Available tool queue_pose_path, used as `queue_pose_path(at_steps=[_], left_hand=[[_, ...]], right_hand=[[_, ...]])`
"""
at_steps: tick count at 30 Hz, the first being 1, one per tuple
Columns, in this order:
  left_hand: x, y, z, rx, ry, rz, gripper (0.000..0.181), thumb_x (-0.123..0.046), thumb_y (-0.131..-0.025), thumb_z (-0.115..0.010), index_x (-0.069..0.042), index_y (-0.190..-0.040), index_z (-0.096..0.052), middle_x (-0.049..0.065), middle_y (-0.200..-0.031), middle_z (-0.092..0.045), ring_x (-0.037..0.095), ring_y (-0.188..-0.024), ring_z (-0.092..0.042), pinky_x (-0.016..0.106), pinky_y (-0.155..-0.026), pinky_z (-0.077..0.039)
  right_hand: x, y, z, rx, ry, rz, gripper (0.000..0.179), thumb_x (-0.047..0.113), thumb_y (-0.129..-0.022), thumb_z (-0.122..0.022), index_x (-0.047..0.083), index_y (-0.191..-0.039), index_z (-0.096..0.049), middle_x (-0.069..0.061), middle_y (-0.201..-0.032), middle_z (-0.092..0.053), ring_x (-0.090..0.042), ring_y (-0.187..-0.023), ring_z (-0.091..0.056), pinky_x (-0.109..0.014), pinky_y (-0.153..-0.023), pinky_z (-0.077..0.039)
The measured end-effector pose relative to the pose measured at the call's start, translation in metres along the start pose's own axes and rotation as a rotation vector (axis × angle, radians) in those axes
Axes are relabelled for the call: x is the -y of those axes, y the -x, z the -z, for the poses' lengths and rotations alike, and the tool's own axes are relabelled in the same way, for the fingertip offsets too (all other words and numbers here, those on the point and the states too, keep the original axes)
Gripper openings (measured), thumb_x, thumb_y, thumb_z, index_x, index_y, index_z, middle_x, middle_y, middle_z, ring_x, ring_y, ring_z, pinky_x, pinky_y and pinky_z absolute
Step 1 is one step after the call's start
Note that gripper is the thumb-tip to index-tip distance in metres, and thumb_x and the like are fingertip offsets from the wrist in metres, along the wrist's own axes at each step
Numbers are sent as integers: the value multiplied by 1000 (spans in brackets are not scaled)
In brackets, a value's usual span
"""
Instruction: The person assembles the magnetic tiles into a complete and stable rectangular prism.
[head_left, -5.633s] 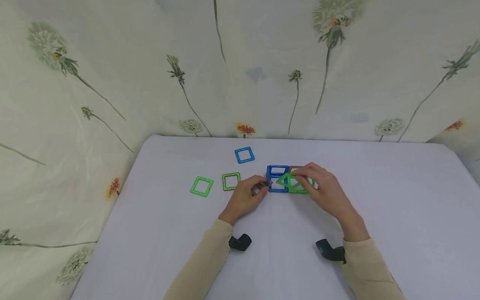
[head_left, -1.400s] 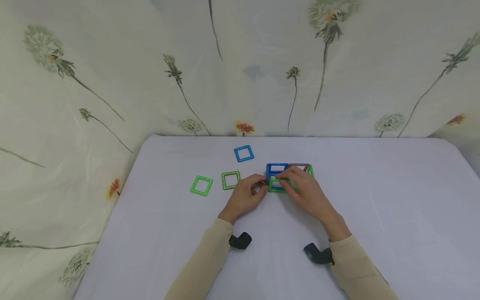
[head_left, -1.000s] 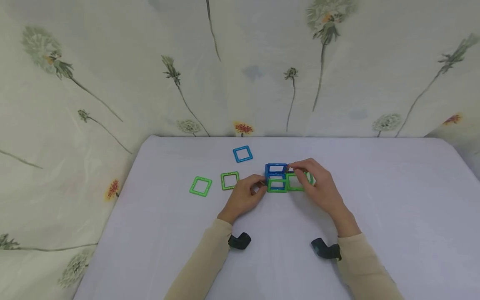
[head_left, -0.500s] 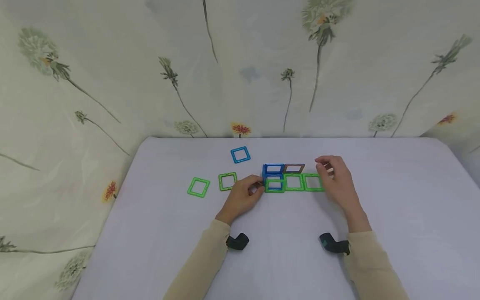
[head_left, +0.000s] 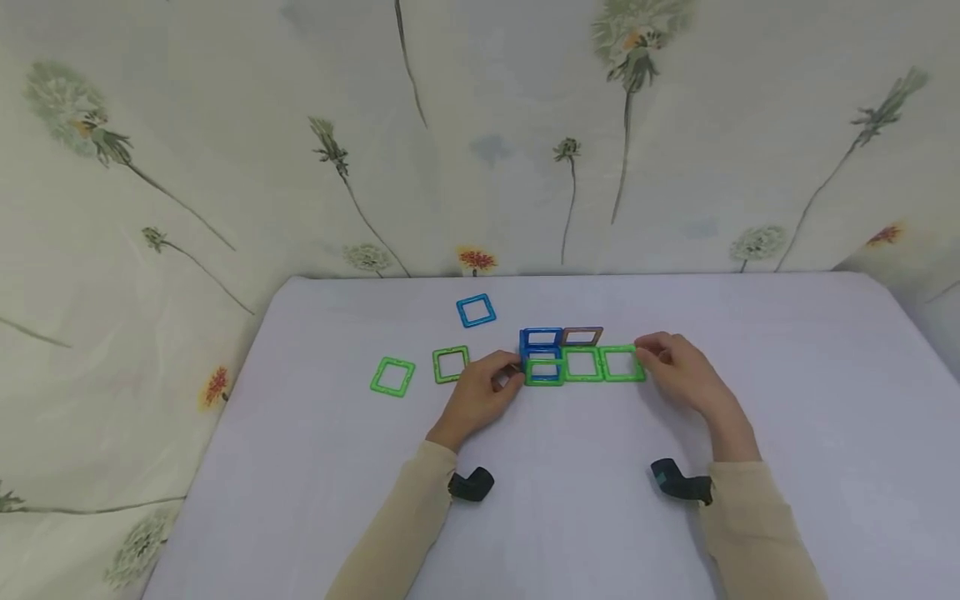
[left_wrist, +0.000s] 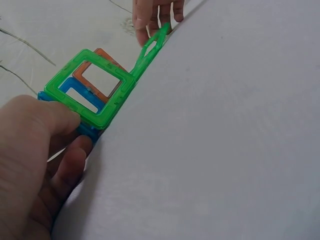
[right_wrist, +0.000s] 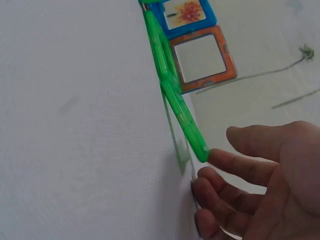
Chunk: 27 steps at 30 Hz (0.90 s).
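Magnetic frame tiles form a structure on the table. Its left end has blue tiles [head_left: 542, 332], with an orange-brown tile [head_left: 582, 330] upright beside them at the back. Along the front, three green tiles join edge to edge: a left one [head_left: 544, 382], a middle one [head_left: 582, 380] and a right one [head_left: 622, 379], which juts out past the blue part. My left hand [head_left: 477, 398] grips the blue end, thumb and fingers at its side edge. My right hand [head_left: 686, 375] touches the far end of the right green tile with a fingertip, thumb apart in the right wrist view.
Left of the structure lie a loose green tile [head_left: 392, 394], a green-and-brown tile [head_left: 450, 380] and a blue tile [head_left: 476, 323]. All rest on a white cloth-covered table [head_left: 570, 517] before a flower-patterned backdrop [head_left: 480, 167].
The green tiles, earlier held and pressed against the structure's front by my right hand, now stretch out in a row. My right hand moves rightward. My left hand keeps its place at the blue end.
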<state>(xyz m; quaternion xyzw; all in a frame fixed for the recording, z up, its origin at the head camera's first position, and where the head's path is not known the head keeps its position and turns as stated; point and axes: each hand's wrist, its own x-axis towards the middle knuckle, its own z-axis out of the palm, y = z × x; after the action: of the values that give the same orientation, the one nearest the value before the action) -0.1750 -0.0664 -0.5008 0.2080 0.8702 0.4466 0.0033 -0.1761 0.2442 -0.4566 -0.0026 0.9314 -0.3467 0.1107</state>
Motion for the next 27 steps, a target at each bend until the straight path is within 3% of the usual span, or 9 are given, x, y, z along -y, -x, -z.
queue_pose_path(at_steps=[3, 7, 11, 18, 23, 27], left_hand=[[1, 0, -1, -4, -3, -7, 24, -21, -93, -59, -18, -116, -63, -4, -109, -67, 7, -90, -57, 18, -72, -49], [2, 0, -2, -9, -1, -13, 24, -21, -93, -60, -18, -117, -63, -5, -110, -67, 7, -92, -58, 20, -73, -49], [3, -1, -4, -15, -8, -13, 25, -23, -93, -60, -19, -118, -62, -6, -113, -66, 6, -98, -59, 21, -75, -49], [4, -3, -6, -16, -17, -34, 25, -23, -94, -60, -18, -118, -62, -3, -113, -67, 7, -98, -60, 22, -74, -50], [5, -6, -2, -56, -34, -28, 24, -21, -93, -61, -18, -117, -63, -4, -111, -67, 6, -98, -60, 24, -75, -51], [2, -4, -6, -33, -11, -14, 25, -20, -93, -61, -17, -118, -62, -2, -112, -67, 8, -98, -60, 26, -76, -52]], right_hand=[[1, 0, 1, 5, -82, 61, 49, 41, -99, -42, 9, -136, -43, -21, -126, -50, -37, -114, -51, -44, -88, -45], [2, -1, 0, 15, -182, 159, 47, 38, -98, -48, 16, -138, -42, -17, -121, -54, -31, -103, -59, -29, -79, -47], [2, -3, -4, 31, -232, 243, 45, 35, -97, -51, 20, -139, -41, -13, -118, -56, -27, -97, -62, -25, -76, -48], [-11, 3, -29, 23, -368, 270, 44, 31, -98, -49, 20, -140, -40, -11, -112, -60, -18, -98, -60, -17, -84, -45], [-11, 4, -44, -74, -304, 328, 42, 33, -93, -59, 24, -132, -49, -1, -114, -60, -10, -101, -56, -15, -87, -43], [-16, 9, -49, -155, -178, 367, 32, 28, -91, -62, 21, -122, -57, 4, -111, -60, -5, -96, -56, -15, -84, -44]])
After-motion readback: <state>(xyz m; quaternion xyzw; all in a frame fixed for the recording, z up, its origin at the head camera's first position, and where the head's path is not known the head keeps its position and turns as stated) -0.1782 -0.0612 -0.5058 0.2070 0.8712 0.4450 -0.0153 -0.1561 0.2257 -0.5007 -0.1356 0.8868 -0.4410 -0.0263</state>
